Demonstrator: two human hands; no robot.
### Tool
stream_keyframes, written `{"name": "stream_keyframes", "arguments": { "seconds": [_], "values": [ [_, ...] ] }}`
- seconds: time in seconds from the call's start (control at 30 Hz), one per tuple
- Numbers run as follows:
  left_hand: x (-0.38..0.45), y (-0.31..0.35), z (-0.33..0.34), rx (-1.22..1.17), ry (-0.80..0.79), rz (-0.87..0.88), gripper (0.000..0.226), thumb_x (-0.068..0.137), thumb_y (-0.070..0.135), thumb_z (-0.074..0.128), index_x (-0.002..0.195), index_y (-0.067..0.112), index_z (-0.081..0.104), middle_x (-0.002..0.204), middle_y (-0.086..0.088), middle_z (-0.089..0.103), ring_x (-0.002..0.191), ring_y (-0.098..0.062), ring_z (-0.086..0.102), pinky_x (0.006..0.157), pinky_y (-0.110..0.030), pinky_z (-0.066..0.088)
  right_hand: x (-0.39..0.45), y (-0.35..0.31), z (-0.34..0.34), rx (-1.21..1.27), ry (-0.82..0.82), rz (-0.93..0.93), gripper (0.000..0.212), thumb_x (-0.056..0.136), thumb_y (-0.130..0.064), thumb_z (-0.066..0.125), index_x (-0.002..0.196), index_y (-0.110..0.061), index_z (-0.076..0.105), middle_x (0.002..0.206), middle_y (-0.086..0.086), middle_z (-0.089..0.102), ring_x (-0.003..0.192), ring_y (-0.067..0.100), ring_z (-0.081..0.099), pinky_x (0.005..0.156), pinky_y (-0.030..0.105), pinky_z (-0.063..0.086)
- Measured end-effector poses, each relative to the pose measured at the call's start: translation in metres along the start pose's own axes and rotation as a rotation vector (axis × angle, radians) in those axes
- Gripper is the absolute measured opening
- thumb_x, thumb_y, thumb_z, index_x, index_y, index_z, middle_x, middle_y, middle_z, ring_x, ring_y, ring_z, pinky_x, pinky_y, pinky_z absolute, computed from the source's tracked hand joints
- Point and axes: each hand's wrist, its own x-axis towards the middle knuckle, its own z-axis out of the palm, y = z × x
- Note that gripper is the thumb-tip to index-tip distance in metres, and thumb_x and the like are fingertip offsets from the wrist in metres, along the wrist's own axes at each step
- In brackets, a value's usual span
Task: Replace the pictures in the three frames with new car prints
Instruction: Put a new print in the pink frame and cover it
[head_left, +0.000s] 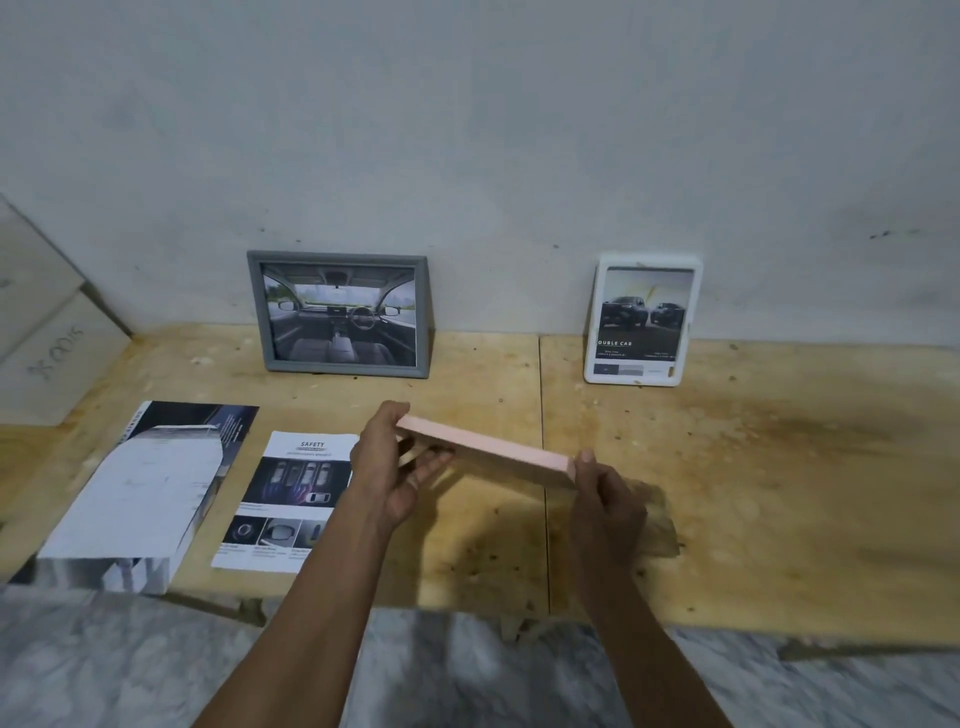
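Both hands hold the pink frame (485, 451) edge-on above the counter (753, 467): left grip (395, 467) and right grip (605, 499) each curled round one end.

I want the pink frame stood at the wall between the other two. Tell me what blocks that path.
Nothing visible does. Both hands, left and right, hold the pink frame above the wooden table, and the stretch of table at the wall between the grey frame and the white frame shows bare.
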Motion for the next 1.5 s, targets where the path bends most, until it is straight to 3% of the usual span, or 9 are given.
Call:
{"name": "stream_keyframes", "arguments": {
  "seconds": [0.17, 0.37, 0.47, 0.57, 0.67, 0.8, 0.93, 1.13, 1.5],
  "values": [
    [0.014, -0.001, -0.023, -0.122, -0.080, -0.026, 0.049, 0.080, 0.010, 0.055, 0.127, -0.004, 0.056, 0.109, -0.024, 0.064, 0.100, -0.035, 0.064, 0.090, -0.052, 0.056, -0.010, 0.021, -0.001, -0.118, -0.054, -0.139, 0.016, 0.091, -0.032, 0.063, 0.086, -0.018, 0.071, 0.078, -0.001, 0.069, 0.073, 0.021, 0.065, 0.061, 0.040, 0.054],
    [0.021, 0.018, -0.035, -0.091, -0.170, 0.001, 0.038, 0.095, 0.011, 0.045, 0.129, -0.004, 0.053, 0.109, -0.025, 0.067, 0.093, -0.035, 0.067, 0.073, -0.045, 0.061, 0.016, 0.007, -0.003, -0.478, -0.045, -0.376, 0.037, 0.089, -0.038, 0.049, 0.109, -0.014, 0.068, 0.108, 0.004, 0.066, 0.100, 0.028, 0.061, 0.083, 0.044, 0.053],
    [0.025, 0.028, -0.041, -0.001, -0.256, -0.030, 0.031, 0.094, 0.010, 0.045, 0.123, 0.003, 0.053, 0.105, -0.024, 0.066, 0.089, -0.036, 0.067, 0.071, -0.046, 0.060, 0.031, -0.012, 0.005, -0.587, -0.243, -0.076, 0.050, 0.093, -0.045, 0.050, 0.137, -0.021, 0.050, 0.135, 0.003, 0.056, 0.116, 0.027, 0.056, 0.092, 0.047, 0.051],
    [0.028, 0.032, -0.041, 0.120, -0.338, -0.069, 0.026, 0.094, 0.008, 0.044, 0.115, 0.000, 0.057, 0.103, -0.024, 0.067, 0.085, -0.035, 0.067, 0.076, -0.047, 0.060, 0.036, -0.028, 0.012, -0.484, -0.562, 0.319, 0.063, 0.090, -0.044, 0.060, 0.145, -0.027, 0.035, 0.131, 0.004, 0.056, 0.105, 0.027, 0.061, 0.079, 0.044, 0.056],
    [0.031, 0.034, -0.038, 0.211, -0.368, -0.072, 0.020, 0.093, 0.004, 0.042, 0.102, 0.001, 0.059, 0.094, -0.022, 0.067, 0.079, -0.034, 0.067, 0.073, -0.044, 0.059, 0.026, -0.028, 0.014, -0.420, -0.693, 0.358, 0.077, 0.080, -0.025, 0.077, 0.143, -0.022, 0.033, 0.122, 0.005, 0.060, 0.098, 0.025, 0.064, 0.069, 0.034, 0.057],
    [0.037, 0.032, -0.032, 0.248, -0.360, -0.069, 0.017, 0.093, 0.004, 0.043, 0.102, 0.001, 0.058, 0.088, -0.020, 0.066, 0.072, -0.031, 0.067, 0.062, -0.039, 0.060, 0.011, -0.007, 0.015, -0.413, -0.590, 0.269, 0.070, 0.076, -0.009, 0.079, 0.133, -0.021, 0.041, 0.115, 0.004, 0.058, 0.099, 0.023, 0.060, 0.077, 0.035, 0.056],
    [0.058, 0.023, -0.039, 0.489, -0.212, 0.071, 0.040, 0.086, 0.017, 0.069, 0.117, -0.004, 0.057, 0.097, -0.018, 0.065, 0.074, -0.028, 0.066, 0.062, -0.034, 0.056, 0.011, 0.010, 0.016, -0.316, -0.492, 0.266, 0.060, 0.080, 0.001, 0.068, 0.129, -0.026, 0.045, 0.112, 0.003, 0.061, 0.093, 0.019, 0.062, 0.063, 0.028, 0.055],
    [0.065, -0.030, -0.088, 0.990, -0.154, 0.143, 0.061, 0.057, 0.020, 0.095, 0.106, 0.017, 0.059, 0.100, -0.006, 0.071, 0.090, -0.028, 0.071, 0.079, -0.051, 0.060, 0.013, 0.043, 0.017, -0.370, -0.293, 0.292, 0.065, 0.076, 0.001, 0.071, 0.132, -0.019, 0.045, 0.116, 0.007, 0.059, 0.100, 0.030, 0.061, 0.079, 0.046, 0.058],
    [0.073, -0.108, -0.111, 1.498, -0.061, 0.567, 0.055, 0.077, 0.053, 0.066, 0.122, 0.021, 0.064, 0.109, 0.001, 0.063, 0.103, -0.022, 0.055, 0.087, -0.040, 0.051, 0.025, 0.091, 0.021, -0.627, -0.265, 0.204, 0.059, 0.070, -0.009, 0.069, 0.128, -0.015, 0.057, 0.107, 0.009, 0.065, 0.096, 0.034, 0.059, 0.083, 0.051, 0.056]
  ]
}}
